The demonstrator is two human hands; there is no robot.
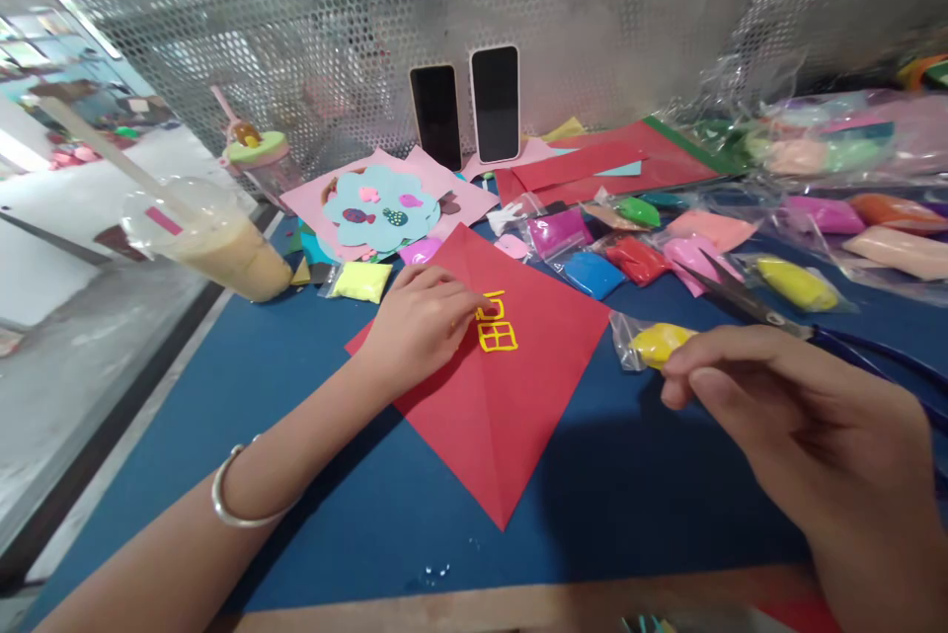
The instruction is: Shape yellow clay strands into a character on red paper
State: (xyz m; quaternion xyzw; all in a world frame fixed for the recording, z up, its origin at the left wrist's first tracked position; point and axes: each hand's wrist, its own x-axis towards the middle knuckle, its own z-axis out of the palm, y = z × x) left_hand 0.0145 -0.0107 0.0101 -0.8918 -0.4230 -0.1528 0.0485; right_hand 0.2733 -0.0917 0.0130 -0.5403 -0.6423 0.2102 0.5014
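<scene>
A square of red paper (518,416) lies cornerwise on the blue tabletop. Yellow clay strips (498,337) on it form a boxy character with a smaller part above. My left hand (415,327) rests over the paper's left side, fingers loosely stretched, the index fingertip at the upper strips. Nothing shows in its grip. To the right of the paper, my right hand (785,416) pinches the yellow clay (661,345), partly in a small clear bag. Scissors (748,302) with dark blue handles lie just beyond that hand, their handles partly hidden by it.
A tilted drink cup (222,253) with a straw stands at the left. Several bagged clays, including a blue packet (591,275), lie across the right back. Two phones (496,105) lean on the perforated metal panel (614,31). Pink paper (318,189) with a light-blue cutout lies back left.
</scene>
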